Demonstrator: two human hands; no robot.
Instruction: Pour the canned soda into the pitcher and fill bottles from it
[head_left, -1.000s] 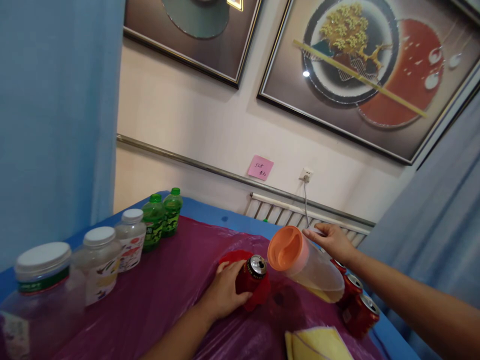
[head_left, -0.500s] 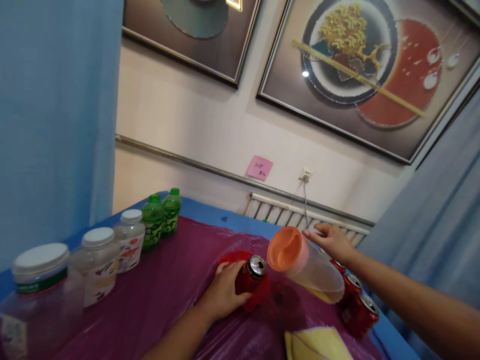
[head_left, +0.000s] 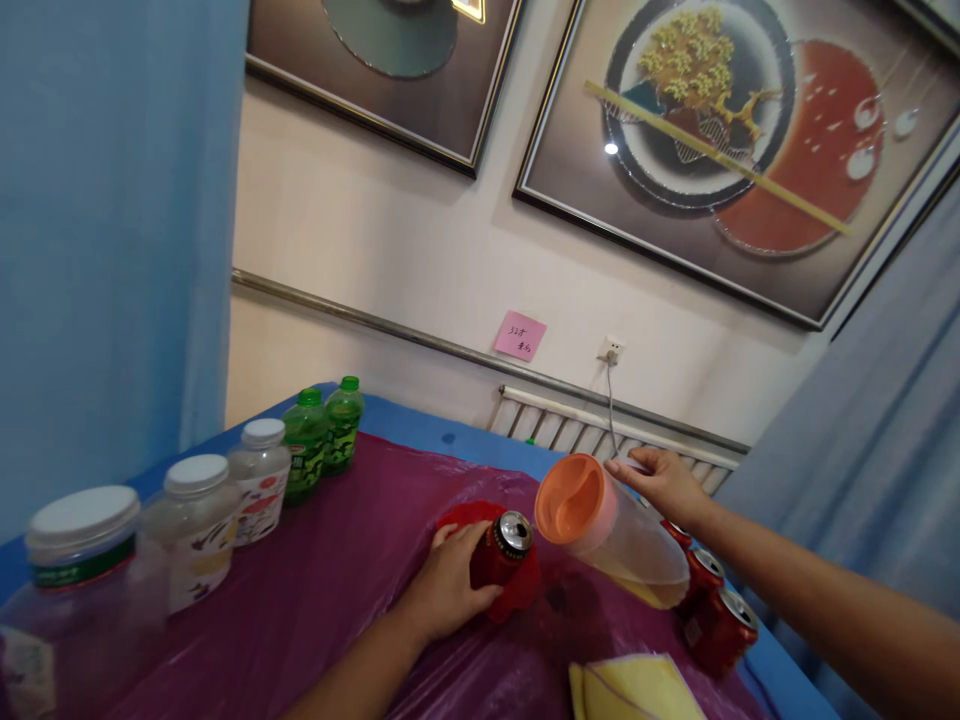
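Observation:
Near the middle of the purple sheet, my left hand (head_left: 448, 585) is wrapped round a dark red can (head_left: 496, 560) whose opened silver top faces up. Behind and beneath this can shows a red dish or funnel-like piece (head_left: 521, 592); its full shape is hidden. My right hand (head_left: 664, 485) grips the handle of a clear pitcher (head_left: 637, 540), which is tipped to the left. The pitcher's orange lid (head_left: 571, 498) faces the can from a short distance, and some yellowish liquid lies low inside. No stream of liquid can be made out.
Red cans (head_left: 721, 630) stand at the right edge, beside a folded yellow cloth (head_left: 636, 688). On the left are clear jars with white lids (head_left: 199, 530) and two green bottles (head_left: 343, 428). A purple plastic sheet (head_left: 322, 600) covers the blue table. Behind is a radiator (head_left: 555, 428).

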